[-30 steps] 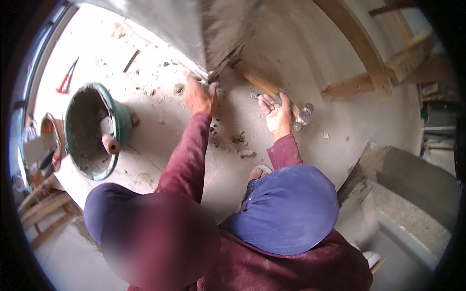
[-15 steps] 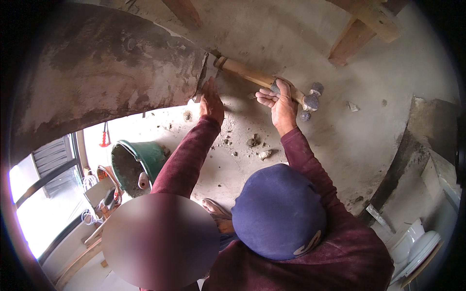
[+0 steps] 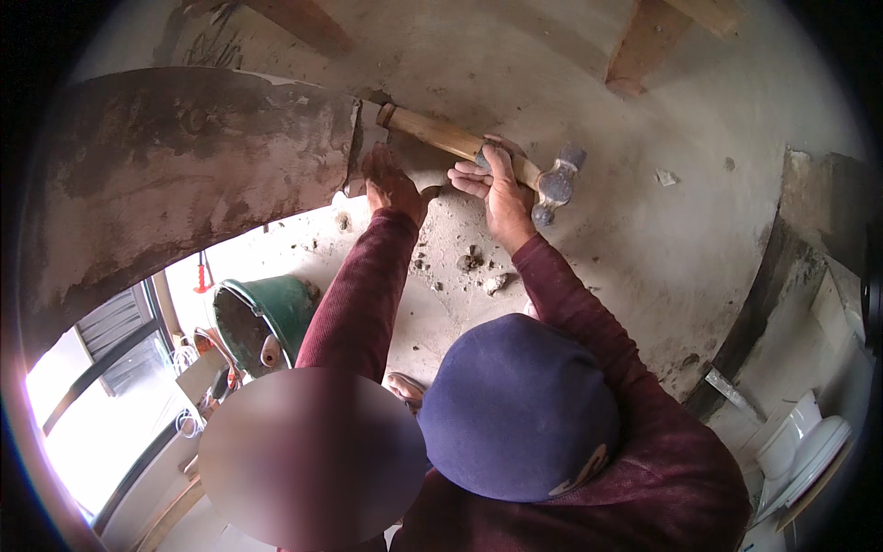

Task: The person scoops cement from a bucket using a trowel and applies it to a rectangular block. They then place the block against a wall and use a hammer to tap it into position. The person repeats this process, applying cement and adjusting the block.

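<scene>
My right hand (image 3: 504, 198) is closed around a hammer (image 3: 443, 136) near its metal head, with the thumb over the wooden handle. The handle slants up and left, its far end close to the end of a rough, patchy wall (image 3: 230, 147). A dark band circles the handle beside my fingers. My left hand (image 3: 393, 187) is beside that wall end, below the handle, its fingers stretched out and thumb spread to the right. Whether the left fingertips press on the wall end is hard to tell. No object shows in the left hand.
Mortar crumbs and stone chips (image 3: 469, 262) lie on the floor below my hands. A green bucket (image 3: 276, 308) tilts at the left, near cables and tools. Wooden props (image 3: 644, 51) stand at the far right. A white toilet (image 3: 809, 460) is at the lower right.
The view has shifted, so the wall end, hammer and right hand appear farther left. My left hand has moved slightly right relative to the wall end, and its thumb now shows spread.
</scene>
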{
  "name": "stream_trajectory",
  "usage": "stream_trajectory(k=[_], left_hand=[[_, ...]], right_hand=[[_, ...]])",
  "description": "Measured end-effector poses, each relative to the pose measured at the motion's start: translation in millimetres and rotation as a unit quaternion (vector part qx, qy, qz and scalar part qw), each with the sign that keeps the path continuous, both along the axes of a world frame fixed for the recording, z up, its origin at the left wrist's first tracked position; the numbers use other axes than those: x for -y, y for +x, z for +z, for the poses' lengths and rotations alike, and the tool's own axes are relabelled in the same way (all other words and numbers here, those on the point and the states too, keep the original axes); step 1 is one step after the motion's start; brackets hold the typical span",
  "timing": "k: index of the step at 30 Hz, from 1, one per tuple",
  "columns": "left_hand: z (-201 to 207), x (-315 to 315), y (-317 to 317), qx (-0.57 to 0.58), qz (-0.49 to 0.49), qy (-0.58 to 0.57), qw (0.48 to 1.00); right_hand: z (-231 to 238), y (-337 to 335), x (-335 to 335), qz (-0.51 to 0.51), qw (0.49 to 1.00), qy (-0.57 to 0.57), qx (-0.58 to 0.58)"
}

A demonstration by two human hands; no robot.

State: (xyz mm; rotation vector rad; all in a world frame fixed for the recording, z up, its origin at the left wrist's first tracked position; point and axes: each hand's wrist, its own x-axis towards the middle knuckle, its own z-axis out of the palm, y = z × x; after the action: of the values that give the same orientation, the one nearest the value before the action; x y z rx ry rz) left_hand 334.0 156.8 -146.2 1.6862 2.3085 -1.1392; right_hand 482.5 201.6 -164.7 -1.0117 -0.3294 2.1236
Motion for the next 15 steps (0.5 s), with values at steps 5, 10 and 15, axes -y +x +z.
stream_trajectory(k=[5, 10, 15], left_hand=[[10.4, -11.2, 9.3, 0.016, 0.032, -0.058, 0.998], [5.9, -1.3, 6.8, 0.017, 0.033, -0.019, 0.999], [1.0, -0.6, 4.2, 0.035, 0.038, 0.009, 0.999]], right_hand=[[4.5, 2.6, -4.1, -0.030, 0.999, 0.012, 0.015], [1.9, 2.8, -0.2, -0.039, 0.999, 0.000, 0.003], [10.5, 2.8, 2.3, -0.014, 0.998, 0.049, 0.028]])
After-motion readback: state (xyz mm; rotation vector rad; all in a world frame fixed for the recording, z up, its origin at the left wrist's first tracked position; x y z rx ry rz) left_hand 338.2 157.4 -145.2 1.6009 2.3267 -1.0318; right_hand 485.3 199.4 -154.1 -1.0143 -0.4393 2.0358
